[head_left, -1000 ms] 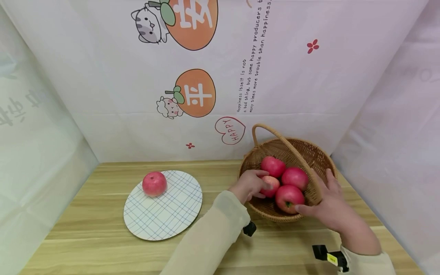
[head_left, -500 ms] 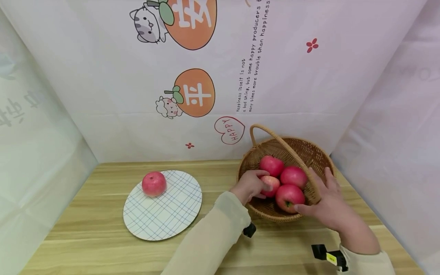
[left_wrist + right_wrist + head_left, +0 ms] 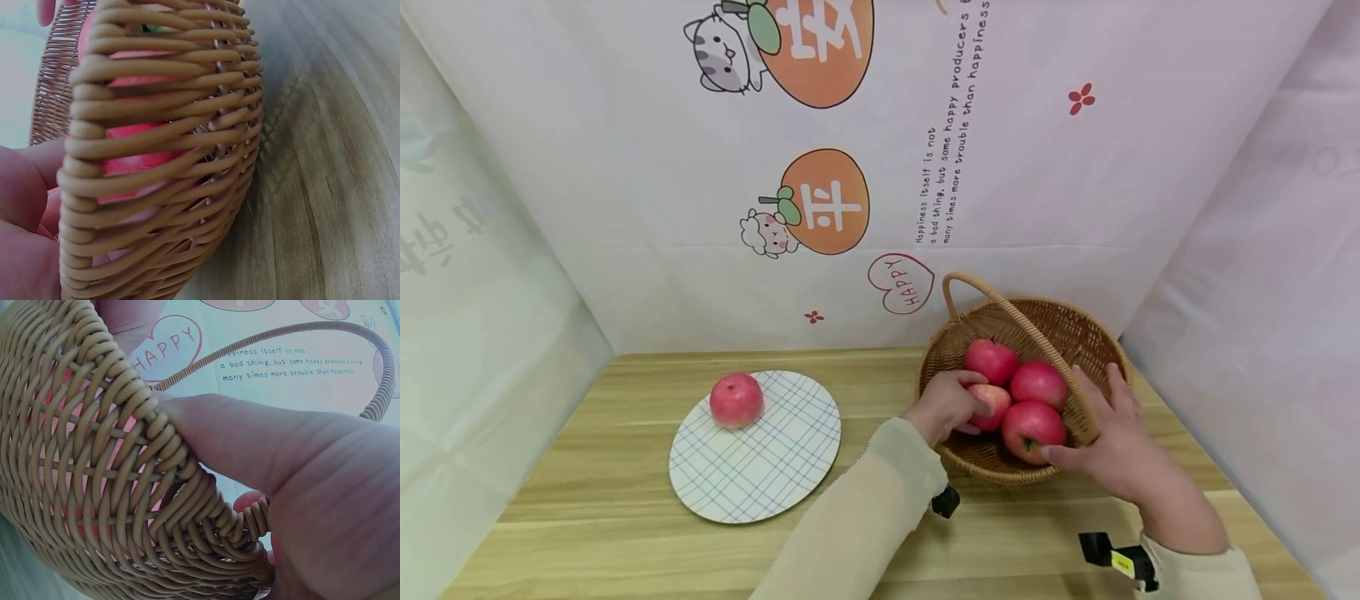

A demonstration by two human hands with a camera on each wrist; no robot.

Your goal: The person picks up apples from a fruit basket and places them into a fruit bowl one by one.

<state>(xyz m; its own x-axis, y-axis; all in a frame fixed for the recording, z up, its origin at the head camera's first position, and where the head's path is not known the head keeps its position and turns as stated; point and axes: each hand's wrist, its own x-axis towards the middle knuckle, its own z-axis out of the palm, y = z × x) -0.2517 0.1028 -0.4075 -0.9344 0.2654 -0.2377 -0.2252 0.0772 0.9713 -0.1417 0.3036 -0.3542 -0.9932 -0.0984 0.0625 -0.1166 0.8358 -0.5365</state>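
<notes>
Wicker basket (image 3: 1078,329) nudged slightly left, its handle (image 3: 1017,314) too; tilt or turn, can't tell which. Inside, back red apple (image 3: 991,362) and right-hand red apple (image 3: 1039,386) crept slightly left as well. My right hand (image 3: 1116,446), gripping basket rim, shifted a little left with it.

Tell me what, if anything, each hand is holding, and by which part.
The left hand holds a round yellowish-red apple by its near side; the right hand holds the round brown wicker basket by its rim, beside the handle's foot.
</notes>
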